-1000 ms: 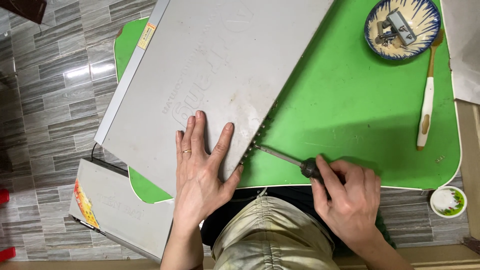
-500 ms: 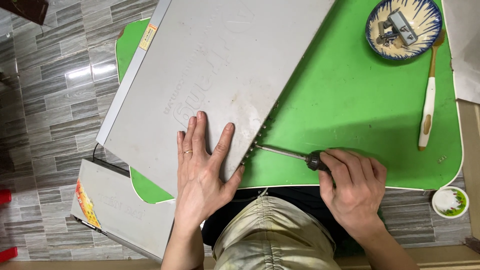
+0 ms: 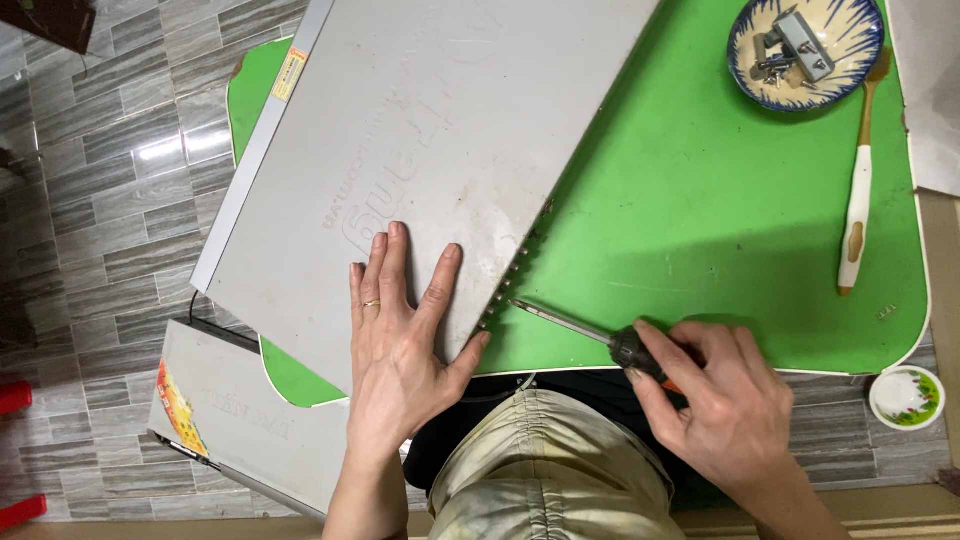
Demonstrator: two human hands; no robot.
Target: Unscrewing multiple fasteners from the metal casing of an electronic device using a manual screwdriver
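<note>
Green table (image 3: 720,230) holds a big grey box (image 3: 420,150); left hand (image 3: 400,350) lies flat on it, right hand (image 3: 715,400) grips a screwdriver (image 3: 590,335).

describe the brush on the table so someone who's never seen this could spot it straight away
On the green table, look along the right edge, just below the blue-and-white bowl of metal parts. The brush lies there lengthwise, a long slim tool with a white handle and brownish ends, unlike the dark-handled screwdriver in the right hand.

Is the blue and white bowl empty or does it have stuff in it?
Not empty. The bowl holds a small metal bracket and some loose screws.
</note>
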